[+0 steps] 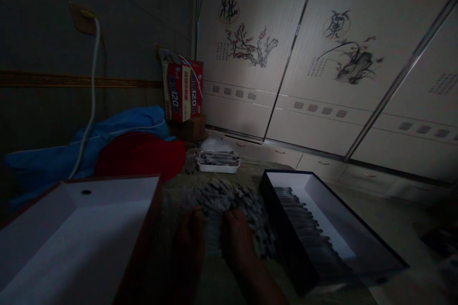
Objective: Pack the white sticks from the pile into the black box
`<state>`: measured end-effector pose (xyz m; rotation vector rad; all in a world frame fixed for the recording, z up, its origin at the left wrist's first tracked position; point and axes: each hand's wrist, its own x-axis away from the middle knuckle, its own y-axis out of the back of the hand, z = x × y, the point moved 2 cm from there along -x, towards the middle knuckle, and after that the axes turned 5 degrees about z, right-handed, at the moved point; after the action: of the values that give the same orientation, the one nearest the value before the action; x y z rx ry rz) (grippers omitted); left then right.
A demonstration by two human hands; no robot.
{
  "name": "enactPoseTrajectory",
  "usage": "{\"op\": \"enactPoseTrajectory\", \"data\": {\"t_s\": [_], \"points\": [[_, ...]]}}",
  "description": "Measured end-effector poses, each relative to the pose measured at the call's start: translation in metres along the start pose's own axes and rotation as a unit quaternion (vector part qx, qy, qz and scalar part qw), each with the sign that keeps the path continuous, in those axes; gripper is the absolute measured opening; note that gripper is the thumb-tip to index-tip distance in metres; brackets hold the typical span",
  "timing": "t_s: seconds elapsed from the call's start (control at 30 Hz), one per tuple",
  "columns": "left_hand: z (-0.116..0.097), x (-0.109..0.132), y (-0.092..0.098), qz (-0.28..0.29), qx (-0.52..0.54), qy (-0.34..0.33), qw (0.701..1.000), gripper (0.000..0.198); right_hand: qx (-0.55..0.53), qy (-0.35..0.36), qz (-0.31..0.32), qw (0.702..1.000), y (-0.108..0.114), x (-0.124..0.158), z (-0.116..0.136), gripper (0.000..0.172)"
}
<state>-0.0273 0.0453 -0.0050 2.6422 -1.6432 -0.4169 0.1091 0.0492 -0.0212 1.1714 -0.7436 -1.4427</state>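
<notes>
A loose pile of slim, pen-like sticks (222,195), pale with dark ends, lies on the table in front of me. At its near edge my left hand (189,236) has its fingers curled in. Facing it, a short gap to the right, my right hand (238,236) is also closed, with its fingers bent toward the pile. Pale sticks seem to lie between the two hands, but dim light and blur hide what the fingers grip. On the right, a dark-rimmed box (343,212) holds a row of similar sticks along its left side.
A box with a white inside (103,228) stands at left. Behind the pile is a white tray (218,167) of sticks. Red cloth (141,155) and blue cloth (121,121) lie at back left, near a hanging white cable (93,81) and a red carton (184,90).
</notes>
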Motion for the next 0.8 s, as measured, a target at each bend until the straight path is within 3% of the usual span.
{"op": "enactPoseTrajectory", "data": {"t_s": [0.1,0.2,0.3,0.37,0.5,0.63,0.8], "points": [[0.008,-0.001,-0.004,0.048,-0.061,-0.008,0.997,0.035,0.003,-0.017,-0.005,1.0,0.001,0.005,-0.008,0.025],[0.012,-0.003,-0.008,0.067,-0.151,-0.097,0.982,0.026,0.001,-0.029,-0.011,1.0,0.004,0.008,-0.015,0.021],[0.014,-0.002,-0.012,0.088,-0.263,-0.227,0.934,0.025,-0.01,-0.028,-0.019,0.999,0.008,0.01,-0.02,0.017],[0.014,-0.001,-0.013,0.089,-0.349,-0.263,0.895,0.027,-0.019,-0.024,-0.026,0.999,0.009,0.013,-0.022,0.017],[0.014,0.002,-0.013,0.084,-0.442,-0.26,0.854,0.025,-0.032,-0.018,-0.034,0.999,0.009,0.024,-0.022,0.02],[0.011,0.001,-0.012,0.1,-0.449,-0.258,0.85,0.022,-0.054,-0.006,-0.045,0.997,0.009,0.035,-0.022,0.019],[0.001,-0.001,-0.009,0.07,-0.443,-0.269,0.853,0.019,-0.011,-0.065,-0.037,0.997,0.025,0.044,-0.034,0.023]]}}
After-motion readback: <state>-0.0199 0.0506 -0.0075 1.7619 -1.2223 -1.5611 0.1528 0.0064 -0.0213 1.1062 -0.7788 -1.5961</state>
